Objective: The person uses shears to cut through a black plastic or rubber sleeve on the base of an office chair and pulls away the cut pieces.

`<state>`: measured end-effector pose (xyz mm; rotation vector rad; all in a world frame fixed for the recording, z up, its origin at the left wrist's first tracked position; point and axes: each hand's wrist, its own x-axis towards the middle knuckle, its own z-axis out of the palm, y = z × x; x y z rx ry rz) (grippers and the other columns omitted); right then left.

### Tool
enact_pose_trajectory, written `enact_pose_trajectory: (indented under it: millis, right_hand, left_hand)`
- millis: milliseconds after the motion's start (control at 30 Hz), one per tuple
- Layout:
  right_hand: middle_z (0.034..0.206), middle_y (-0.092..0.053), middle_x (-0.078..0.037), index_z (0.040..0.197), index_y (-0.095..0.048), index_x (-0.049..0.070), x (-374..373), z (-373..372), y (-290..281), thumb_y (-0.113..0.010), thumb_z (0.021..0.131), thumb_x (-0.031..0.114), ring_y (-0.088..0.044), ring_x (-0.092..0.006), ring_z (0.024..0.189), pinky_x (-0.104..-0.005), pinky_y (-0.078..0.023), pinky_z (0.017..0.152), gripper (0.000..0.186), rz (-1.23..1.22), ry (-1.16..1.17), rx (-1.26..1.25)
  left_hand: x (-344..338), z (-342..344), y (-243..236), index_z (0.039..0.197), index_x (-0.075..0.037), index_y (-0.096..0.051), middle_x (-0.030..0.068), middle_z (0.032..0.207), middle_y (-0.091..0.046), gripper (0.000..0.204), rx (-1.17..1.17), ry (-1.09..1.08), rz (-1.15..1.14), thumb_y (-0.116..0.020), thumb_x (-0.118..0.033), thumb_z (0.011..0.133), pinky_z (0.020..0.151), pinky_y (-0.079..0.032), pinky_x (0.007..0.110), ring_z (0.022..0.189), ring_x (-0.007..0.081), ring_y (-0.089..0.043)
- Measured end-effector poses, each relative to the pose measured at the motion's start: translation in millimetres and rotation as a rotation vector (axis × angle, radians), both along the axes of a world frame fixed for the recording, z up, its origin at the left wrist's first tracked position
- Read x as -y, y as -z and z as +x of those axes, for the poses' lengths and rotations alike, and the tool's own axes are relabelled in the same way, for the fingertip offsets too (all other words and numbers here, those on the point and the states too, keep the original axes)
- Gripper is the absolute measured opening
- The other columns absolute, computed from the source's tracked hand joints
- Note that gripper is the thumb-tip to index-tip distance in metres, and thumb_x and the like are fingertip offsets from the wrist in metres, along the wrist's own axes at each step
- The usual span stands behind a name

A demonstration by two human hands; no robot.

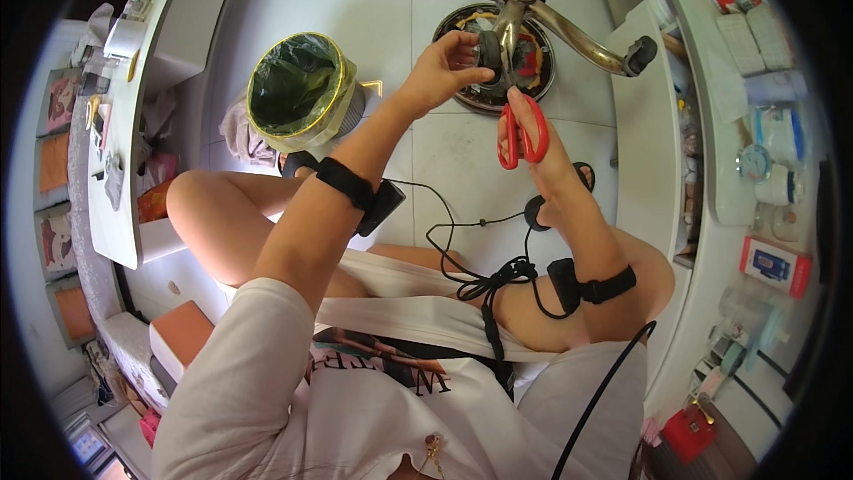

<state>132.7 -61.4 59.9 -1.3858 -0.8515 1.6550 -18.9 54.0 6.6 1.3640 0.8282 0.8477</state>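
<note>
An upturned chair base (560, 25) with bronze-coloured metal legs stands in front of me, black casters on its leg ends. My left hand (440, 71) is closed around the dark caster (488, 52) on the leg nearest me, its thumb along the lower side. Red-handled scissors (541, 131) are gripped in my right hand (553, 153), their tips pointing up at that caster and leg. Whether the blades touch the caster cannot be made out. Beneath the leg lies a round dark-rimmed object (466, 101) with red and yellow patches, partly covered by the base.
A waste bin (330, 116) with a dark green liner and yellow rim stands left of my left forearm. Black cables (498, 283) lie bundled over my lap. White cabinets (653, 160) with shelves flank the right, and a white desk (115, 204) the left.
</note>
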Motion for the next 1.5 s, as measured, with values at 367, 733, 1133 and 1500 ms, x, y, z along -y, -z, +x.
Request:
enact_pose_trajectory:
  millis: [367,733,1133,1500]
  right_hand:
    - [0.055,-0.038,0.005,0.065,-0.047,0.009,2.8,1.7,12.6,-0.055,0.084,0.048,-0.034,-0.0045,0.048,-0.0196,-0.026,0.045,0.045,0.050,0.055,0.166]
    - [0.053,-0.040,0.001,0.063,-0.047,0.008,11.9,-3.0,-20.4,-0.049,0.087,0.047,-0.039,-0.0086,0.048,-0.0217,-0.030,0.046,0.047,0.047,-0.087,0.167]
    - [0.054,-0.041,0.001,0.060,-0.046,0.009,6.4,-2.0,-12.9,-0.049,0.085,0.053,-0.040,-0.0096,0.049,-0.0225,-0.032,0.048,0.051,-0.033,-0.072,0.167]
    - [0.055,-0.042,0.001,0.063,-0.047,0.008,2.8,6.6,-17.0,-0.053,0.087,0.042,-0.038,-0.0088,0.050,-0.0221,-0.030,0.049,0.042,0.171,-0.001,0.184]
  left_hand:
    - [9.6,18.1,6.3,0.109,-0.002,-0.050,0.0034,0.092,-0.055,0.045,0.020,-0.152,0.065,-0.072,0.000,0.069,0.079,-0.046,0.026,0.085,0.0118,-0.053]
    - [13.6,19.2,8.1,0.099,0.000,-0.053,0.0036,0.084,-0.057,0.041,0.083,-0.208,0.051,-0.074,-0.002,0.064,0.073,-0.048,0.025,0.078,0.0112,-0.053]
    - [16.6,16.4,2.0,0.111,-0.006,-0.047,0.0019,0.083,-0.052,0.051,0.063,-0.153,0.087,-0.070,0.003,0.067,0.073,-0.047,0.025,0.078,0.0106,-0.054]
    - [16.6,17.2,12.4,0.111,-0.003,-0.050,0.0017,0.083,-0.054,0.049,0.039,-0.149,0.145,-0.074,-0.004,0.068,0.073,-0.047,0.025,0.079,0.0097,-0.054]
